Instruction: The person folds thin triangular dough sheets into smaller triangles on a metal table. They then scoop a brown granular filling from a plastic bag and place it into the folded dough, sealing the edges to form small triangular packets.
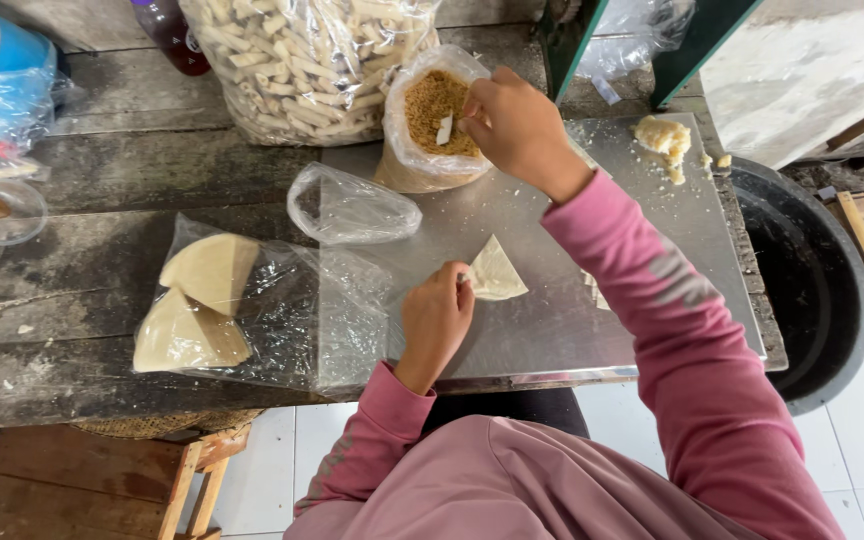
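Pinching the edge of a pale triangular dough wrapper [497, 272], the left hand [435, 320] has its fingers curled shut on it; the wrapper lies flat on the steel sheet [552, 330] covering the wooden worktop [122, 170]. Right hand [515, 125] reaches into an open plastic bag of brown crumbly filling [432, 110], fingers closed around a small white scoop [444, 130]. Left of the wrapper: an empty clear bag [352, 208], then a plastic sheet carrying two more dough pieces [197, 300]. Behind: a large bag of pale stick snacks [302, 60]. A lump of dough scraps [664, 140] sits at the sheet's far right corner.
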